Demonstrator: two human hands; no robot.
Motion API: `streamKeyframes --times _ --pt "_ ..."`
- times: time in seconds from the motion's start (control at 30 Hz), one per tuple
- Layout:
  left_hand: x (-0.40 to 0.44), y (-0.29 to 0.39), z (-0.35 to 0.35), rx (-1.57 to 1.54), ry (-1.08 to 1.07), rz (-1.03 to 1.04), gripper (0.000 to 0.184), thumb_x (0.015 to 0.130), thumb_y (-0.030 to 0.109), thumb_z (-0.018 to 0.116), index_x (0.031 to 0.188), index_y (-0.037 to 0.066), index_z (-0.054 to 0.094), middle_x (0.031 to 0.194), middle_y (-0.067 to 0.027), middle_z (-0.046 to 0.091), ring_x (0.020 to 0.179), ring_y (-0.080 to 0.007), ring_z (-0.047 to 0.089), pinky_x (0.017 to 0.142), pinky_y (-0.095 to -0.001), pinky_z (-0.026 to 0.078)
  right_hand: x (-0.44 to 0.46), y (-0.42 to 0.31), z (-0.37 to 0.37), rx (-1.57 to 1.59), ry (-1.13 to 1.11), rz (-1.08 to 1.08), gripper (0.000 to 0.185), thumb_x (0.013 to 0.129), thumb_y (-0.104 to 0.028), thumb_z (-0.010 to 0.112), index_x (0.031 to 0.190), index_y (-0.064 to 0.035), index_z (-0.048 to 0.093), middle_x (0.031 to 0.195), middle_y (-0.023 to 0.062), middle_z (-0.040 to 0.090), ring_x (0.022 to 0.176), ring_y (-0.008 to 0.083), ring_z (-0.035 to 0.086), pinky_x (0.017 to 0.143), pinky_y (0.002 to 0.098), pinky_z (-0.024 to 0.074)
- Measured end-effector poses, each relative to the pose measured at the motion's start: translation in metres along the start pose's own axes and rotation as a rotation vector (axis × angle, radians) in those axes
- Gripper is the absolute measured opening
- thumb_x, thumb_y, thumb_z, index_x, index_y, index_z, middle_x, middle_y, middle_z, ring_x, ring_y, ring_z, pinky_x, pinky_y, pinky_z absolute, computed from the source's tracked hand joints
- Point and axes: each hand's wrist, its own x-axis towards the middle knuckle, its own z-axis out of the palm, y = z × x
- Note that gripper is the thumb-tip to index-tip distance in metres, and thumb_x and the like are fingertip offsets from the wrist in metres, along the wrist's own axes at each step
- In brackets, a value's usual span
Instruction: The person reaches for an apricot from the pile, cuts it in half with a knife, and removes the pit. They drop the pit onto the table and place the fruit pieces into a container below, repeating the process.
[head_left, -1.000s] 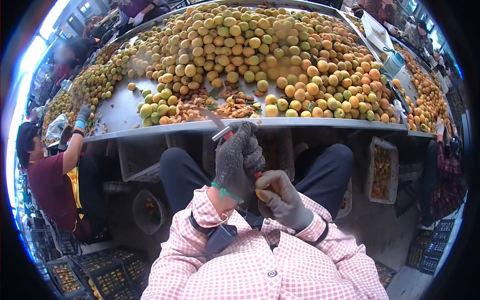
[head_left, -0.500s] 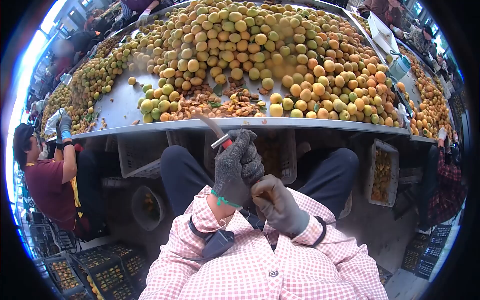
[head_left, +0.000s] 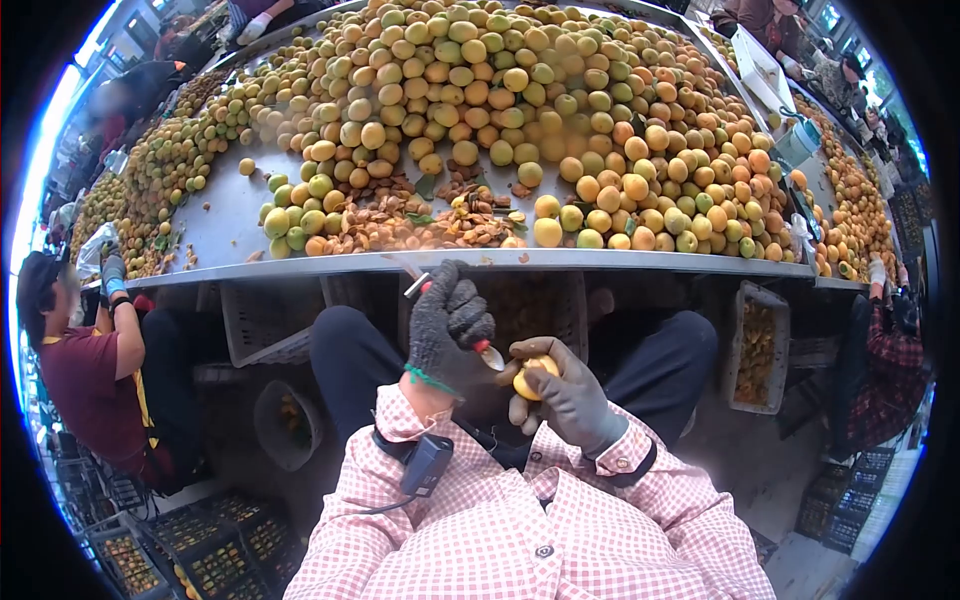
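My left hand (head_left: 450,325), in a dark grey knitted glove, is closed around a red-handled knife (head_left: 418,286). Its metal collar shows above the fist, and the curved blade there is blurred. Below the fist a small silvery spoon-like tip (head_left: 491,356) with a red base sticks out toward the right; whether it belongs to the same tool is hidden. My right hand (head_left: 575,400), in a grey-brown glove, pinches a yellow apricot (head_left: 536,377) just right of that tip, with a small gap between. Both hands are above my lap, in front of the table's edge.
A metal table (head_left: 480,259) carries a large heap of apricots (head_left: 470,80) and a pile of split pieces (head_left: 410,222) at its near edge. Crates (head_left: 760,345) and a bucket (head_left: 288,423) stand below. A person (head_left: 95,355) sits at left, another at right.
My hands have moved apart, the left one up and left, the right one slightly right. The apricot and the silvery tip, hidden before, now show.
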Motion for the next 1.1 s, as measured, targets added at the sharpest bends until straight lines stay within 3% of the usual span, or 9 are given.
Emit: streamKeyframes --times 0.17,0.33,0.43,0.53,0.63,0.8,0.87,0.9,1.1 --pt "0.000 0.025 -0.029 -0.070 -0.103 -0.067 0.021 0.101 0.025 0.040 0.088 0.011 0.049 0.056 0.0066 0.026 0.040 -0.0048 0.026 0.036 -0.0216 0.023 0.025 0.011 -0.028 -0.005 0.150 0.068 0.049 0.096 -0.047 0.045 0.110 -0.0005 0.049 0.095 0.0151 0.061 0.065 0.0168 0.061 0.050 0.0221 0.0483" --pt "-0.002 0.032 -0.045 0.030 0.013 0.003 0.016 0.099 0.021 0.043 0.086 0.014 0.048 0.057 0.0063 0.029 0.040 -0.0036 0.026 0.036 -0.0199 0.023 0.063 0.036 -0.040 0.274 0.256 0.130 0.041 0.094 -0.046 0.047 0.095 -0.0062 0.055 0.087 0.0091 0.059 0.073 0.0189 0.060 0.061 0.0280 0.0522" --pt "-0.002 0.033 -0.040 0.041 0.017 0.033 0.015 0.099 0.020 0.044 0.087 0.014 0.049 0.057 0.0062 0.030 0.040 -0.0037 0.028 0.036 -0.0200 0.024 0.083 0.050 -0.050 0.346 0.546 0.101 0.034 0.093 -0.041 0.053 0.095 -0.0074 0.056 0.087 0.0060 0.057 0.071 0.0210 0.058 0.070 0.0328 0.0562" --pt "-0.003 0.035 -0.039 0.050 0.027 0.043 0.014 0.099 0.021 0.044 0.087 0.014 0.049 0.057 0.0061 0.030 0.040 -0.0039 0.028 0.036 -0.0201 0.024 0.094 0.060 -0.059 0.394 0.522 0.083 0.042 0.094 -0.044 0.050 0.108 -0.0043 0.052 0.092 0.0095 0.059 0.075 0.0210 0.060 0.068 0.0301 0.0540" --pt "-0.007 0.039 -0.037 0.088 0.053 0.063 0.014 0.099 0.020 0.044 0.087 0.014 0.048 0.058 0.0061 0.030 0.040 -0.0036 0.027 0.036 -0.0204 0.024 0.082 0.040 -0.034 0.351 0.371 0.129 0.040 0.091 -0.050 0.051 0.098 -0.0102 0.052 0.078 0.0036 0.052 0.065 0.0149 0.052 0.055 0.0241 0.0456" --pt "-0.011 0.043 -0.037 0.077 0.011 0.081 0.015 0.099 0.020 0.045 0.085 0.014 0.048 0.058 0.0062 0.030 0.041 -0.0038 0.027 0.037 -0.0209 0.024 0.088 0.027 -0.015 0.300 0.216 0.072 0.046 0.093 -0.050 0.049 0.104 -0.0045 0.050 0.082 0.0114 0.059 0.065 0.0197 0.058 0.053 0.0270 0.0479" --pt "-0.012 0.044 -0.036 0.145 0.060 0.113 0.015 0.098 0.020 0.046 0.085 0.014 0.047 0.058 0.0061 0.030 0.041 -0.0043 0.027 0.038 -0.0212 0.024 0.105 0.034 -0.021 0.242 0.506 0.126 0.040 0.094 -0.050 0.046 0.095 -0.0103 0.053 0.082 0.0044 0.056 0.071 0.0165 0.055 0.059 0.0253 0.0443" --pt "-0.011 0.046 -0.037 0.144 0.055 0.113 0.015 0.098 0.020 0.046 0.085 0.014 0.047 0.058 0.0061 0.030 0.041 -0.0043 0.027 0.038 -0.0212 0.024 0.113 0.051 -0.040 0.149 0.610 0.068 0.032 0.098 -0.041 0.045 0.093 -0.0104 0.055 0.090 0.0052 0.060 0.085 0.0171 0.058 0.068 0.0254 0.0456" --pt "-0.015 0.049 -0.040 0.203 0.044 0.160 0.012 0.098 0.022 0.048 0.088 0.015 0.050 0.060 0.0057 0.031 0.043 -0.0048 0.027 0.039 -0.0216 0.023 0.108 0.054 -0.048 -0.170 0.663 -0.042 0.026 0.099 -0.030 0.044 0.094 -0.0089 0.060 0.084 0.0025 0.059 0.082 0.0112 0.056 0.072 0.0237 0.0414"
